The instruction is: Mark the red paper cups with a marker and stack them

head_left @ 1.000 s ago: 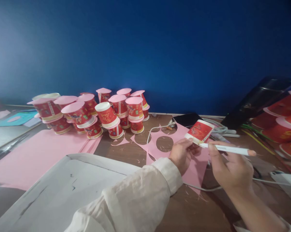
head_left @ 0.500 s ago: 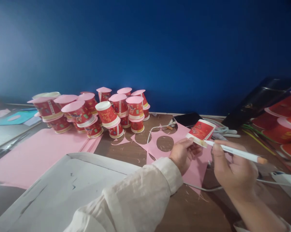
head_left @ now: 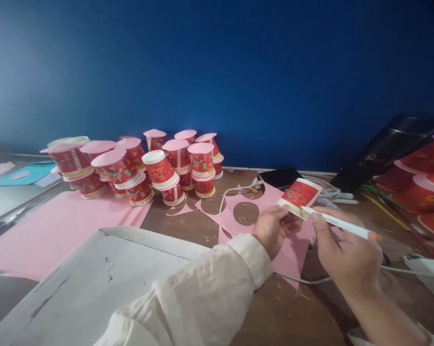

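My left hand (head_left: 274,228) grips a small red paper cup (head_left: 299,196), tilted on its side above the wooden table. My right hand (head_left: 344,252) is closed round a white pen-shaped tool (head_left: 341,224). The tool's tip touches the cup's rim. Below the cup lies pink paper (head_left: 245,211) with round holes cut out of it.
A pile of red cups with pink paper lids (head_left: 137,166) stands against the blue wall at left. Pink sheets (head_left: 58,226) and a white board (head_left: 105,274) lie in front. At right are more red cups (head_left: 424,187), a dark bag (head_left: 386,149), a phone (head_left: 279,178) and white cables (head_left: 303,281).
The white tool has swung slightly, its rear end dropping then rising, while its tip stays at the cup's rim. The cup and my left hand have barely moved.
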A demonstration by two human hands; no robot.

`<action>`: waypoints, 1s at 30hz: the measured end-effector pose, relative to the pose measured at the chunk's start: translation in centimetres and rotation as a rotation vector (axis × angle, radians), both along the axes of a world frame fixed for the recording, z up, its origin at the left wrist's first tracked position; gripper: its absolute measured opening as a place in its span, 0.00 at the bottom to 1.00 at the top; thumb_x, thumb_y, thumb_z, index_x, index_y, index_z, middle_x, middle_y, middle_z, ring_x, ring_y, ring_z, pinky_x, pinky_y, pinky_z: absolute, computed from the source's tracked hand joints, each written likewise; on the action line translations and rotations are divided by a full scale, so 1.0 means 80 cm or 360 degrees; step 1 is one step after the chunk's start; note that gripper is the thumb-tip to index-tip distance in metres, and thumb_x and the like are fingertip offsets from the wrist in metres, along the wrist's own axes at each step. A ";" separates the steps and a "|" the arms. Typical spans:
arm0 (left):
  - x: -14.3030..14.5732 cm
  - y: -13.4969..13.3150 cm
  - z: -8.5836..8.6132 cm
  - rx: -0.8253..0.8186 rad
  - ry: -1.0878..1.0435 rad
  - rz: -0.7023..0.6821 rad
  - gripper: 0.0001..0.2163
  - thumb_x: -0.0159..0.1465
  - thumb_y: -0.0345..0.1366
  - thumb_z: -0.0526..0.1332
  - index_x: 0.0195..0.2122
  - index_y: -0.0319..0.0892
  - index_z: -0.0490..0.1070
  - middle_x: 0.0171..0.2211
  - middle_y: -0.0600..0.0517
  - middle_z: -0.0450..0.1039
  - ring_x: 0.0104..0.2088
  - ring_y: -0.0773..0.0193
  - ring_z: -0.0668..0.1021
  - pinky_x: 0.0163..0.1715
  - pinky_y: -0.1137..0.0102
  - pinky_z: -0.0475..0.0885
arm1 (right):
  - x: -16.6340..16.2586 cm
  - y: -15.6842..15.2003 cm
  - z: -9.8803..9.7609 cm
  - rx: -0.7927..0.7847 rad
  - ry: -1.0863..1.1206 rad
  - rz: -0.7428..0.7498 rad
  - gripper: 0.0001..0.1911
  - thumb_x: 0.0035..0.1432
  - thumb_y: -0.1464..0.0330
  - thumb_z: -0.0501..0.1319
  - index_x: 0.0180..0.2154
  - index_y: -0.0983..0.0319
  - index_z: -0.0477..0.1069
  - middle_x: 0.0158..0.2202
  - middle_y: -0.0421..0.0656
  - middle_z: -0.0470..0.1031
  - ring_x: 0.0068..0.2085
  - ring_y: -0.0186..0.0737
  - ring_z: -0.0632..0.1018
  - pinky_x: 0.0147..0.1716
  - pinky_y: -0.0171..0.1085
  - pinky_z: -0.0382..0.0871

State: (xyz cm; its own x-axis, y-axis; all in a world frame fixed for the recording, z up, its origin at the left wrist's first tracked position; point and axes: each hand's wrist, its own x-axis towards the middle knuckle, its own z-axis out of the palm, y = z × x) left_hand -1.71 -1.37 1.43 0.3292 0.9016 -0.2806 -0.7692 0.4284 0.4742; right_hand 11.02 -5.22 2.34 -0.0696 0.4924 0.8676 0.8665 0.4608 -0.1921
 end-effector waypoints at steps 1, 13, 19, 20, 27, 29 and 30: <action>0.000 0.000 0.000 0.0011 0.0011 0.0001 0.05 0.55 0.31 0.69 0.29 0.35 0.76 0.26 0.49 0.73 0.28 0.66 0.74 0.34 0.70 0.70 | 0.000 0.000 0.000 -0.0004 -0.0005 0.0008 0.07 0.68 0.70 0.62 0.47 0.62 0.76 0.44 0.46 0.81 0.45 0.43 0.81 0.48 0.38 0.73; 0.002 -0.001 -0.005 0.0117 0.0101 -0.0035 0.10 0.52 0.37 0.72 0.30 0.36 0.77 0.28 0.47 0.75 0.29 0.63 0.75 0.36 0.68 0.70 | 0.001 -0.001 -0.001 0.0006 0.0034 -0.0120 0.06 0.68 0.68 0.61 0.43 0.62 0.75 0.40 0.47 0.80 0.41 0.43 0.81 0.44 0.38 0.73; 0.002 -0.004 -0.005 0.0160 0.0141 -0.0041 0.12 0.51 0.39 0.73 0.31 0.36 0.78 0.29 0.47 0.76 0.31 0.64 0.75 0.36 0.68 0.70 | 0.000 -0.002 0.000 -0.0001 0.0016 -0.0082 0.06 0.68 0.69 0.61 0.44 0.63 0.75 0.40 0.46 0.80 0.42 0.43 0.81 0.44 0.38 0.73; 0.002 -0.004 -0.006 0.0169 0.0153 -0.0047 0.13 0.51 0.40 0.73 0.31 0.36 0.77 0.30 0.47 0.76 0.31 0.64 0.75 0.36 0.68 0.70 | 0.000 -0.001 0.000 0.0007 0.0009 -0.0072 0.05 0.68 0.69 0.62 0.44 0.63 0.75 0.40 0.46 0.80 0.42 0.42 0.81 0.45 0.38 0.73; 0.005 -0.004 -0.009 0.0239 0.0256 -0.0065 0.18 0.48 0.46 0.75 0.31 0.36 0.77 0.28 0.49 0.74 0.30 0.64 0.74 0.35 0.67 0.69 | -0.001 0.001 0.000 0.0040 -0.0029 -0.0009 0.05 0.67 0.70 0.63 0.43 0.63 0.76 0.40 0.46 0.80 0.41 0.42 0.81 0.45 0.39 0.73; 0.005 -0.003 -0.010 0.0255 0.0265 -0.0065 0.19 0.47 0.46 0.75 0.30 0.37 0.77 0.28 0.49 0.74 0.30 0.64 0.74 0.36 0.67 0.69 | -0.001 0.000 0.000 0.0030 -0.0008 -0.0050 0.05 0.67 0.69 0.63 0.43 0.62 0.76 0.39 0.46 0.80 0.41 0.43 0.81 0.44 0.39 0.73; 0.006 -0.003 -0.011 0.0262 0.0266 -0.0066 0.19 0.47 0.46 0.75 0.30 0.37 0.77 0.28 0.49 0.74 0.30 0.64 0.74 0.36 0.67 0.69 | -0.001 0.000 0.000 0.0028 0.0004 -0.0081 0.05 0.67 0.69 0.63 0.43 0.62 0.76 0.39 0.46 0.80 0.41 0.43 0.81 0.44 0.39 0.73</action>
State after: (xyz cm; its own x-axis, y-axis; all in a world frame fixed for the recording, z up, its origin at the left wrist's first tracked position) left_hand -1.27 -1.63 0.58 0.3281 0.9264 -0.1846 -0.6575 0.3642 0.6595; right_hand 10.98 -5.25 2.31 -0.0424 0.4797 0.8764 0.8884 0.4195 -0.1866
